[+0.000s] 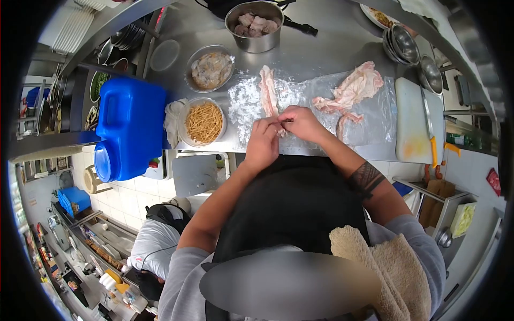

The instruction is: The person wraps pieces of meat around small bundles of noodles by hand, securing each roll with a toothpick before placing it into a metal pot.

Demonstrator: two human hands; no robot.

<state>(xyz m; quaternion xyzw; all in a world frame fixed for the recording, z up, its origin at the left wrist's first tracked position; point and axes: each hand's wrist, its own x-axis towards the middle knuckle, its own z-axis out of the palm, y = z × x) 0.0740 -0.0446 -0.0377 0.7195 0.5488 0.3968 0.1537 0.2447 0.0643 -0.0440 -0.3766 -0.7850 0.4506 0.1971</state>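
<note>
A long pale-pink strip of raw meat (pixel 267 88) lies on a plastic sheet (pixel 377 131) dusted with white powder (pixel 243 99). At the strip's near end, my left hand (pixel 263 140) is closed, its fingertips pressed on the meat. My right hand (pixel 301 123) pinches at the same end, thumb and finger meeting the left fingertips. Anything small between the fingers is hidden. To the right are a larger crumpled piece of raw meat (pixel 360 84) and a thin scrap (pixel 349 119). Left of my hands stands a round tub (pixel 224 127) full of toothpicks (pixel 204 123).
Behind sit a metal pot (pixel 258 44) of meat chunks and a bowl (pixel 189 76) of pale, wet pieces. A knife (pixel 428 117) rests on the cutting board (pixel 407 107). A blue jug (pixel 131 125) stands left; metal bowls (pixel 405 44) stand right. Another person (pixel 158 241) is lower left.
</note>
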